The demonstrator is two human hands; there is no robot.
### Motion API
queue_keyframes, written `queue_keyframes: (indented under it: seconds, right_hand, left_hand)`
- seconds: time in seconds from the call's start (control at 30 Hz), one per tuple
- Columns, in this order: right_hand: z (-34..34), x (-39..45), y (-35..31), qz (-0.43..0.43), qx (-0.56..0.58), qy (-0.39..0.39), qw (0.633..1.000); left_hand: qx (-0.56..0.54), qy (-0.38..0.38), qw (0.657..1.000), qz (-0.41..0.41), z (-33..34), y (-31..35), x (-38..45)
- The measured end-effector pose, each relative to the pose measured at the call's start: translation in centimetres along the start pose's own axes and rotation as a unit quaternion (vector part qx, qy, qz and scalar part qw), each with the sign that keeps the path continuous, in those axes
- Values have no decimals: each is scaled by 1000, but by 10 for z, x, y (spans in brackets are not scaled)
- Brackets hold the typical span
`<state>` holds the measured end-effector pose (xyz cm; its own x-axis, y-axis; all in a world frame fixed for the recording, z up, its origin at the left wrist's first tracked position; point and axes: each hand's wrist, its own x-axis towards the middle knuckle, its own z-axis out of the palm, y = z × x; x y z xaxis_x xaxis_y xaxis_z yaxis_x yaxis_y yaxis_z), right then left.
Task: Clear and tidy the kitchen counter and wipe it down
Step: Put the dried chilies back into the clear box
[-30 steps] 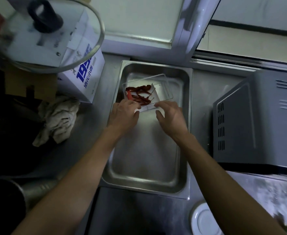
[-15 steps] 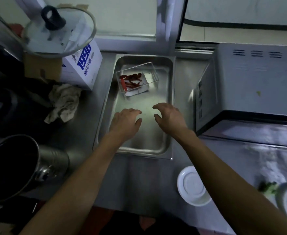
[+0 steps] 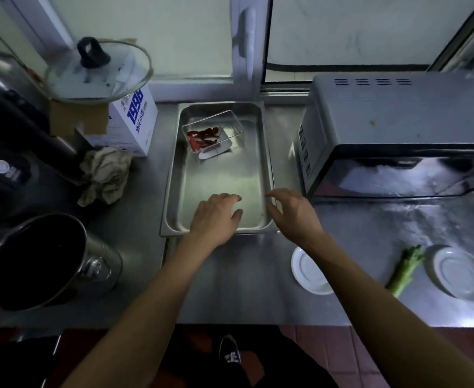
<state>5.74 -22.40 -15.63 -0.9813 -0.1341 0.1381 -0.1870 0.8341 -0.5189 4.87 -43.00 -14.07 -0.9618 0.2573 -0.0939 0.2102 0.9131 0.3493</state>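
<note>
I see my left hand (image 3: 216, 217) over the near end of the steel tray (image 3: 268, 163), fingers loosely spread and holding nothing; whether the palm touches the tray floor I cannot tell. My right hand (image 3: 293, 212) is at the tray's near right corner, fingers spread and slightly bent, empty, with the fingertips at the rim. In the far end of the tray sits a clear plastic box (image 3: 215, 135) with red chillies (image 3: 203, 135) in it and something white under its near edge that I can't make out. Left of the tray on the steel counter (image 3: 230, 281) lies a crumpled rag (image 3: 105, 175), beside a white carton (image 3: 135, 123) half hidden by a glass lid (image 3: 98, 74). A dark pot (image 3: 40, 261) lies on its side at the near left, its inside too dark to read. My right forearm covers part of a white plate (image 3: 304, 270); a green stalk (image 3: 405, 270) lies against a second plate (image 3: 459, 273). The microwave (image 3: 398, 130) is cut off at the right edge
</note>
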Motion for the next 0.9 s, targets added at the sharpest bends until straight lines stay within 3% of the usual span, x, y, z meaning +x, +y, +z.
queue_keyframes:
  seconds: [0.17, 0.37, 0.9]
  right_hand:
    - [-2, -59, -8, 25, -19, 17, 999]
    - [-27, -124, 4, 120, -16, 47, 991]
    - [-150, -275, 139, 277, -16, 195, 941]
  left_hand:
    - [-17, -11, 999, 25, 11, 2, -33]
    - [-32, -37, 994, 101, 23, 53, -46]
    - [9, -107, 942, 318, 103, 300, -46]
